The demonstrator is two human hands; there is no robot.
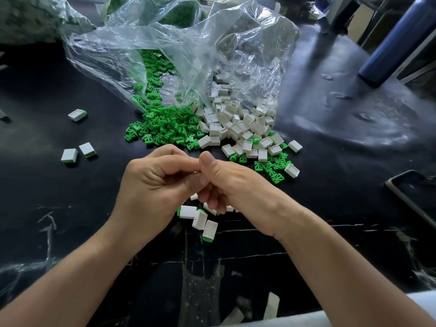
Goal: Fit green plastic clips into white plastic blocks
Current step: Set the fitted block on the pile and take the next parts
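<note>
Head view: at the left of the black table (35, 190), three finished blocks (69, 155) are seen, lying apart. The left hand (151, 182) is held with fingers curled, its tips touching those of the right hand (233, 182). What is pinched between them is hidden and cannot be told. Behind the hands, green clips (165, 126) and then white blocks (236, 123) are spilled from a clear bag (188, 50). Some near blocks (200, 219) are lying under the hands. At the far right a phone (412, 197) is seen.

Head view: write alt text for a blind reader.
The left hand and right hand meet over a black table, hiding whatever they hold. Behind them green clips and white blocks spill from a clear bag; fitted blocks lie beneath the hands.
</note>
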